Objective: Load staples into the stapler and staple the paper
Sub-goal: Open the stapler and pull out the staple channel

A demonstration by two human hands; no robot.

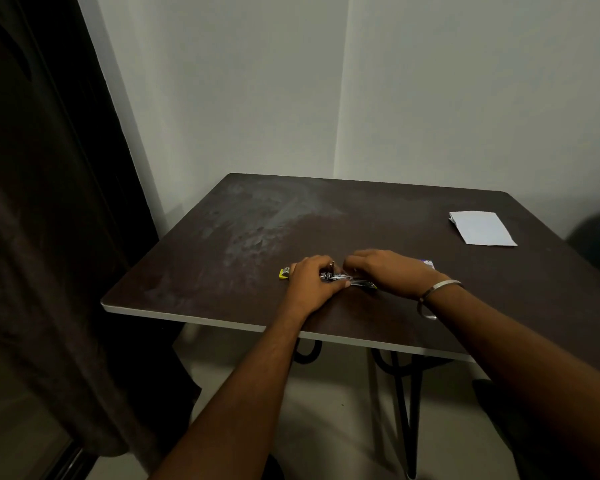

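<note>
Both forearms reach over the worktop's (pixel 187 315) pale near edge. Left hand (pixel 312 284) curls its fingers (pixel 338 285) shut around the stapler (pixel 355 280), lying near that edge. Right hand (pixel 385 270) bends over it; its grip is hidden. Paper (pixel 482 227) lies well apart, far right, with bare surface between.

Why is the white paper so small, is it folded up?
Probably folded. The paper lies flat on the table, and its left edge shows stacked layers. How many folds, I cannot tell.
</note>
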